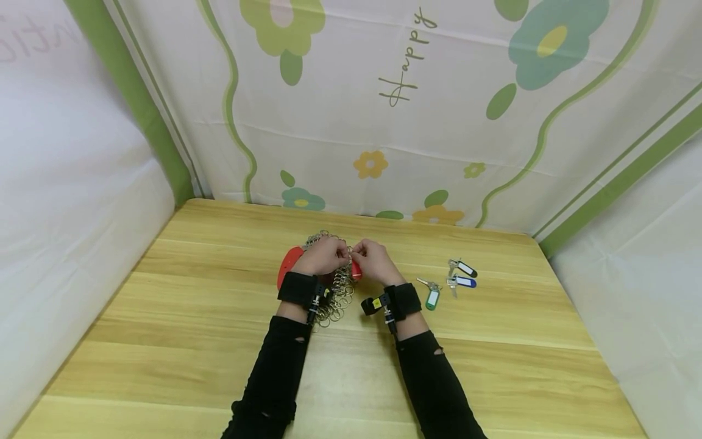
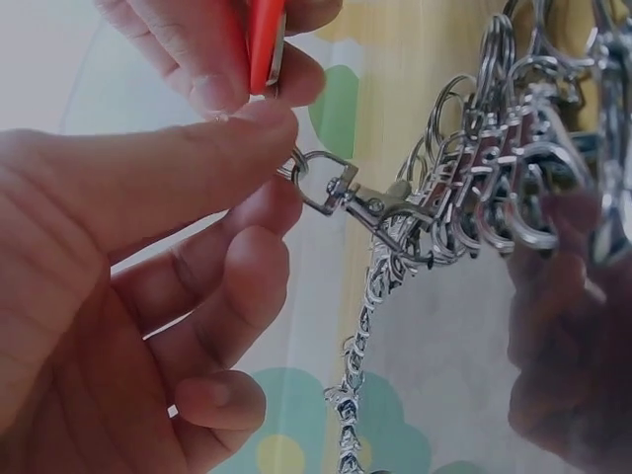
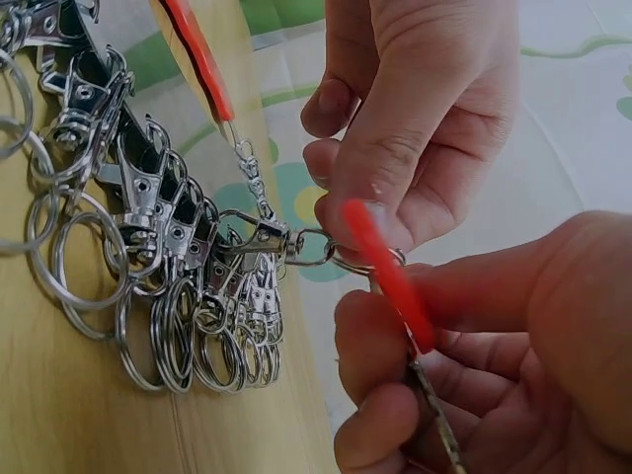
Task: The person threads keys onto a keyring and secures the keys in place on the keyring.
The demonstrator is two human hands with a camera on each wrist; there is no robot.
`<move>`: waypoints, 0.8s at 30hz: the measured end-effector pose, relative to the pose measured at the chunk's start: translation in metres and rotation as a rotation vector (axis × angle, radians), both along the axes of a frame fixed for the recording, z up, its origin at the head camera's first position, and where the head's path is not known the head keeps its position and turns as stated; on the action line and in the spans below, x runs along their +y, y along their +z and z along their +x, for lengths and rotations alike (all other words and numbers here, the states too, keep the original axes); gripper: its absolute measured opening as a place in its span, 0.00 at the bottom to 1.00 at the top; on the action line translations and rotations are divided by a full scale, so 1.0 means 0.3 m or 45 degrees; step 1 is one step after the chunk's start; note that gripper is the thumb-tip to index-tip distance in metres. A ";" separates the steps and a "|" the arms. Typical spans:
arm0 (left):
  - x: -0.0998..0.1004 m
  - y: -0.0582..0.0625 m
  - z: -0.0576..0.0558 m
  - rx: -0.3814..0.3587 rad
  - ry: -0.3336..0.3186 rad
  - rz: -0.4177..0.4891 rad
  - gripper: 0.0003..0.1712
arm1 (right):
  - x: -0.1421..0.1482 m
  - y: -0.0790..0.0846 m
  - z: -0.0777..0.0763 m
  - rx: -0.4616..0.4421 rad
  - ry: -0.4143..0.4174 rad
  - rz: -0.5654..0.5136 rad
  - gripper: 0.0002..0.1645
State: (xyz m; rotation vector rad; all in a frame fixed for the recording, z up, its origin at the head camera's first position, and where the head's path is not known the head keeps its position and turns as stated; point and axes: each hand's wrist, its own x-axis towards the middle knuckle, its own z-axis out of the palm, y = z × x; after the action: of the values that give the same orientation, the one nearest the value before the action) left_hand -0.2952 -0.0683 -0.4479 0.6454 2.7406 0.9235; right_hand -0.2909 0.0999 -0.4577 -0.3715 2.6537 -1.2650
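My left hand (image 1: 323, 256) pinches a split key ring (image 3: 380, 262) between thumb and forefinger. That ring hangs from a metal swivel clasp (image 2: 365, 207), one of a dense row of clasps with rings (image 1: 341, 291). Close beside it, my right hand (image 1: 375, 262) holds a key (image 3: 434, 410) with a red tag (image 3: 395, 281), right at the pinched ring. Fingers partly cover the ring and the tag's end. A red rounded plate (image 1: 287, 268) lies left of my left hand, and a chain (image 2: 351, 395) dangles near the clasps in the left wrist view.
To the right on the wooden table (image 1: 521, 366) lie keys with a green tag (image 1: 432, 299), a blue tag (image 1: 465, 281) and a black tag (image 1: 467, 269). A printed cloth (image 1: 329, 110) stands behind the table's far edge, with white cloth at both sides.
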 end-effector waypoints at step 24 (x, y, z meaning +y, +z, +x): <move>0.009 0.006 0.006 -0.017 0.039 0.000 0.11 | 0.000 0.013 0.003 0.015 0.041 0.011 0.04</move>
State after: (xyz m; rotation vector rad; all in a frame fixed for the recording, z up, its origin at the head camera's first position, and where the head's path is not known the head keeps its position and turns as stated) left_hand -0.2935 -0.0657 -0.4460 0.5973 2.7461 0.9308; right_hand -0.2900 0.0999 -0.4538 -0.4194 2.6511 -1.2448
